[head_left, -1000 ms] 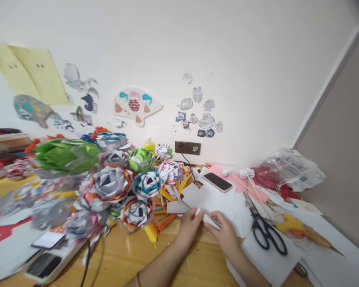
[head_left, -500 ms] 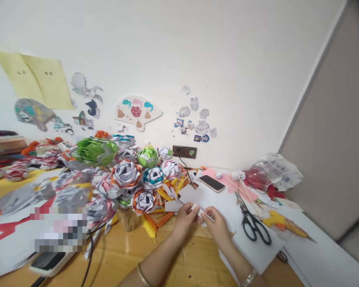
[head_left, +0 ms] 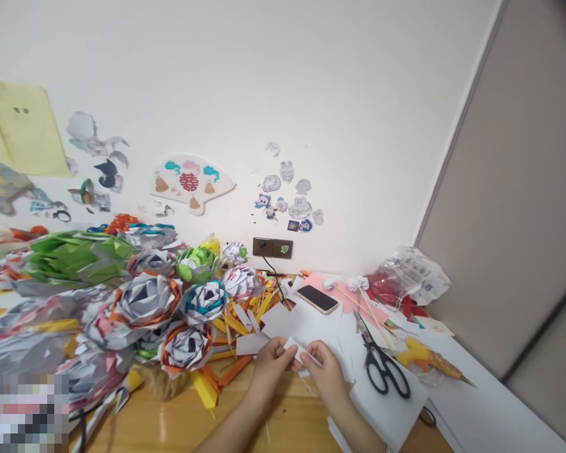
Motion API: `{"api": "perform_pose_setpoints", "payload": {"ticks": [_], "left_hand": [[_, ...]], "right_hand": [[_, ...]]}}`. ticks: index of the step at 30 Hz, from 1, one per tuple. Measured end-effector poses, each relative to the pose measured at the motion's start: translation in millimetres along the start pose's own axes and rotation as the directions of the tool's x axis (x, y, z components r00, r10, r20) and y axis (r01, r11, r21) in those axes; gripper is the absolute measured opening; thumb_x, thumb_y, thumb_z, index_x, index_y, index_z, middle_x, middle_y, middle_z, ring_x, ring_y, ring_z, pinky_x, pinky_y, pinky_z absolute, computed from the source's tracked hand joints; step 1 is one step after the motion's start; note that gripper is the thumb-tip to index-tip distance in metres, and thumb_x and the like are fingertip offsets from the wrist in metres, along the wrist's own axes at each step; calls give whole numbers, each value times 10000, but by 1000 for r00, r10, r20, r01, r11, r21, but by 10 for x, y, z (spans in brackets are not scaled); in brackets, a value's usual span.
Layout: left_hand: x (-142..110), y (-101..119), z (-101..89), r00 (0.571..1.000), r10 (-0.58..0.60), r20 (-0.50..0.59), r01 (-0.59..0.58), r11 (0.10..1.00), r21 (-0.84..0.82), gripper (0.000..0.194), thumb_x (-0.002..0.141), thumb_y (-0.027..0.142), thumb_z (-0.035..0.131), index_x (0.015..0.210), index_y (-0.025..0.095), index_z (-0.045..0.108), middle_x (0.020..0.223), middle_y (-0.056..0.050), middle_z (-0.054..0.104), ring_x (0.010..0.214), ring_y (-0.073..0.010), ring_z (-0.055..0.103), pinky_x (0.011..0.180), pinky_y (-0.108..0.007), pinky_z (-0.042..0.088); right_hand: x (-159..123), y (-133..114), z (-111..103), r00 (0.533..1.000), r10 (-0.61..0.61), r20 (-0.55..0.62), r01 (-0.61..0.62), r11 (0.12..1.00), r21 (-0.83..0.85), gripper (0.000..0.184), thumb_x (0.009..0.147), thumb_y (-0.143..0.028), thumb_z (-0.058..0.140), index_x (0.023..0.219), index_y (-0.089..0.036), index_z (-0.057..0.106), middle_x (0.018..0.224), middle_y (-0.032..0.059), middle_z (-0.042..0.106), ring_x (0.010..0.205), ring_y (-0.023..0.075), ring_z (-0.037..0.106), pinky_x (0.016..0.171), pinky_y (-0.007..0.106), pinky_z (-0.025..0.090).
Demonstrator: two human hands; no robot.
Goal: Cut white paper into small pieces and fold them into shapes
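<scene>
Between my two hands is a small piece of white paper (head_left: 291, 344), held just above the near side of the table. My left hand (head_left: 272, 366) pinches its left part between thumb and fingers. On the other side my right hand (head_left: 321, 363) grips the right part, thumb on top. The fingers cover much of the paper, so its full shape is hidden. White sheets (head_left: 306, 321) lie just beyond the hands. To the right, black-handled scissors (head_left: 383, 365) rest on paper, closest to my right hand.
Paper flowers (head_left: 146, 302) crowd the left side. Orange and yellow paper strips (head_left: 238, 324) lie beside them. A phone (head_left: 317, 298) sits behind my hands. At right are a yellow glue gun (head_left: 429, 358), thin sticks with white paper heads (head_left: 358, 284) and a plastic bag (head_left: 412, 274).
The view has swung to the right, so everything appears farther left. Both hands still hold the paper, which shows a little more of its white surface now.
</scene>
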State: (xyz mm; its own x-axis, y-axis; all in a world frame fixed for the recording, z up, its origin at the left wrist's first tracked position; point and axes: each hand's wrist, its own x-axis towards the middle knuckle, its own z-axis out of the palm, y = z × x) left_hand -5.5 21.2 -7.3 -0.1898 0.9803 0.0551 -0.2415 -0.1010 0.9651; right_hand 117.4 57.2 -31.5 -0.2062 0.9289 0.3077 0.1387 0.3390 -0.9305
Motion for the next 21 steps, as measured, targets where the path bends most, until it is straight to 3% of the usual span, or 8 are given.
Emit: {"api": "perform_pose_setpoints", "payload": {"ticks": [21], "left_hand": [[-1, -14, 12, 992, -122, -29, 123, 992, 30, 366, 597, 495, 690, 623, 151, 568, 521, -26, 665, 525, -164, 618, 553, -243, 431]], "right_hand": [[59, -34, -108, 993, 121, 19, -121, 992, 24, 231, 648, -391, 574, 589, -175, 519, 538, -12, 511, 541, 159, 481, 518, 252, 370]]}}
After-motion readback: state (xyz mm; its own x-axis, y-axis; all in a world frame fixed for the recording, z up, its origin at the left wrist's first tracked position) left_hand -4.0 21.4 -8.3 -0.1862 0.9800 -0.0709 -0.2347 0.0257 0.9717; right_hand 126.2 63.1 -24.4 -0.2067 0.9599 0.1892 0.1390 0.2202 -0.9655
